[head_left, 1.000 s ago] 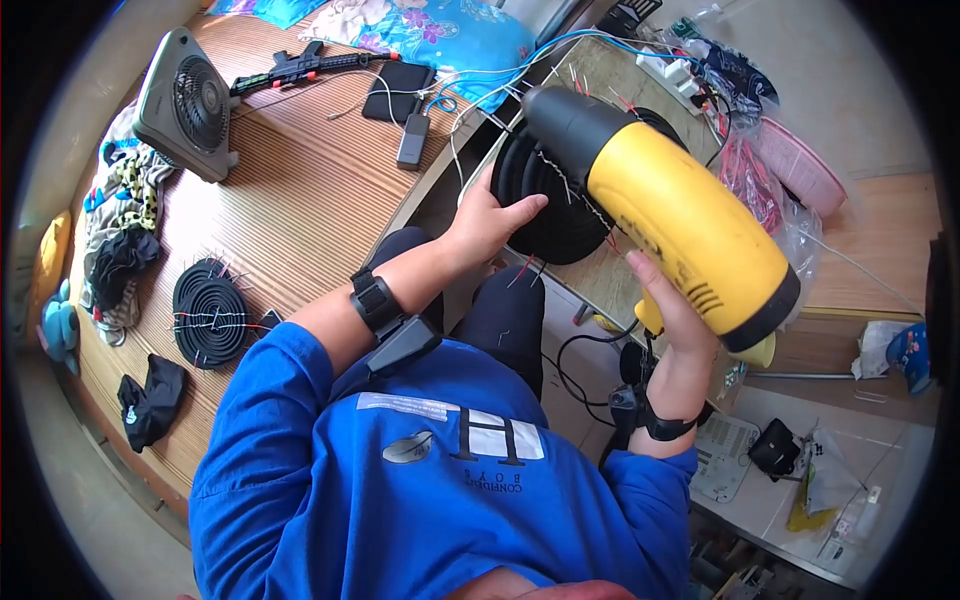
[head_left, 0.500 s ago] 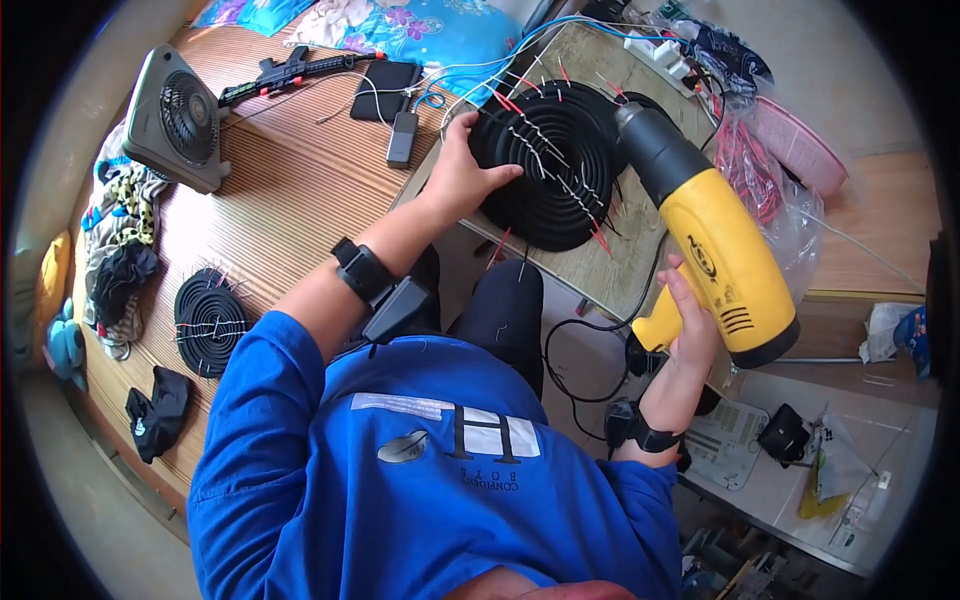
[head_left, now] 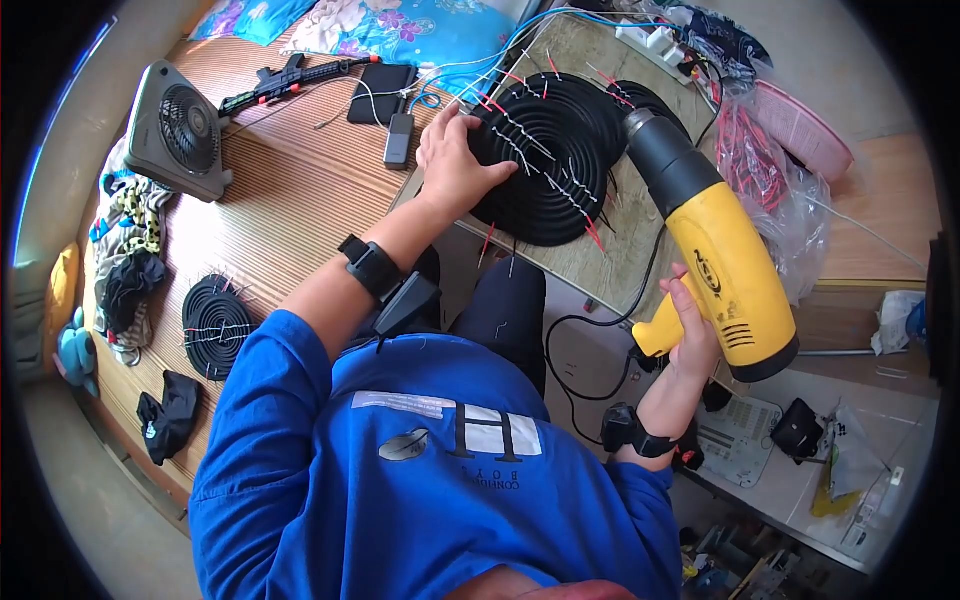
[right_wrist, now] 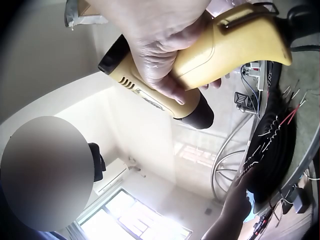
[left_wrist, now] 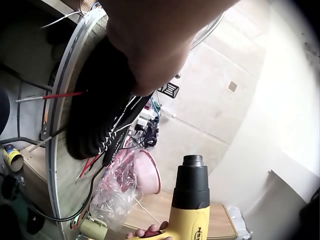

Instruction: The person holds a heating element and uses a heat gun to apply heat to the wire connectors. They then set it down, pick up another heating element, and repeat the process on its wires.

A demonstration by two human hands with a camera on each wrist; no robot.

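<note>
A large flat coil of black tubing (head_left: 545, 200), tied across with twisted silvery wires and red-sleeved ends, lies on the worn wooden table (head_left: 635, 215). My left hand (head_left: 452, 165) is at its left rim, the thumb stretched over the rings and the fingers bent along the edge. In my right hand (head_left: 692, 325) I grip the handle of a yellow heat gun (head_left: 728, 265), also seen in the right wrist view. Its black nozzle (head_left: 655, 150) points up and left, close to the coil's right side. Another black coil (head_left: 650, 105) lies partly behind the large one.
A white power strip (head_left: 650, 42) and a pink basket (head_left: 800, 130) with a plastic bag (head_left: 755, 170) stand beyond the heat gun. Its black cord (head_left: 590, 318) loops below the table. Left, a striped mat holds a fan (head_left: 180, 130), a toy gun (head_left: 300, 78) and another coil (head_left: 217, 325).
The coil has gone from tilted up under my left hand to lying flat on the table. The heat gun has moved right and down, away from over the coil.
</note>
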